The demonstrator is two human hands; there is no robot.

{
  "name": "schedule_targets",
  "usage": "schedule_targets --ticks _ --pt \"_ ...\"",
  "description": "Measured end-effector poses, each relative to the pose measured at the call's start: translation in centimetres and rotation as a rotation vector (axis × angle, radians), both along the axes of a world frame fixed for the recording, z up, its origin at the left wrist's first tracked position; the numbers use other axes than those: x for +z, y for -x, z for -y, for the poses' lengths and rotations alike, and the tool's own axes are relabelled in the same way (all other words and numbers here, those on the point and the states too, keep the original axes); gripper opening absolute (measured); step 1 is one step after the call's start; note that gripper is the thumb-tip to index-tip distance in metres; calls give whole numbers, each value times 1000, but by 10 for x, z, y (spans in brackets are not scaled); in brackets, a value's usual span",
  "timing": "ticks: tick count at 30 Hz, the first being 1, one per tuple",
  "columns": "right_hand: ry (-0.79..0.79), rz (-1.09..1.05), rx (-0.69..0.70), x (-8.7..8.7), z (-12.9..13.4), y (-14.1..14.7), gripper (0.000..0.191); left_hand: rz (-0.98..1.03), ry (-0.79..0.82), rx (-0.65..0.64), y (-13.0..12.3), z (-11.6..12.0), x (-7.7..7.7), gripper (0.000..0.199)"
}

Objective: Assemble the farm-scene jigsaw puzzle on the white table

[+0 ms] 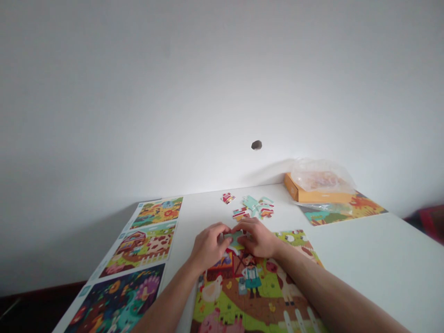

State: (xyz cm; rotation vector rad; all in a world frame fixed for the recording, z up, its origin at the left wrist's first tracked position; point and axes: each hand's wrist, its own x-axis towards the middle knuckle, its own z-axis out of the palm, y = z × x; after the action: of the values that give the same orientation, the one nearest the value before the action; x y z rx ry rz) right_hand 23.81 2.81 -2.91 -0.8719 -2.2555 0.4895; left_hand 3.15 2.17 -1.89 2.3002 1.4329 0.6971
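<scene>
A farm jigsaw puzzle (pixel 236 296), mostly joined, lies on the white table in front of me. At its upper edge both hands meet over a light green-blue puzzle piece (pixel 235 239). My left hand (pixel 211 244) pinches the left side of that piece between thumb and fingers. From the right, my right hand (pixel 255 238) grips the same piece, its forearm crossing over the puzzle. Just beyond the hands, several loose pieces (pixel 251 202) lie together, and a red barn piece (pixel 227 198) sits apart to their left.
Along the left table edge lies a sheet with three pictures (pixel 140 247). At the back right, an orange box (pixel 312 195) with a clear plastic bag (pixel 321 175) on it stands by a dinosaur picture (pixel 364 206). A white wall (pixel 208 115) rises behind.
</scene>
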Motion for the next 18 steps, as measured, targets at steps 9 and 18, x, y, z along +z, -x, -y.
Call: schedule_targets --ticks 9,18 --pt "69 -97 -47 0 -1 1 21 164 35 -8 3 -7 -10 20" --pt "182 -178 -120 -1 -3 1 15 349 103 26 1 -11 -17 31"
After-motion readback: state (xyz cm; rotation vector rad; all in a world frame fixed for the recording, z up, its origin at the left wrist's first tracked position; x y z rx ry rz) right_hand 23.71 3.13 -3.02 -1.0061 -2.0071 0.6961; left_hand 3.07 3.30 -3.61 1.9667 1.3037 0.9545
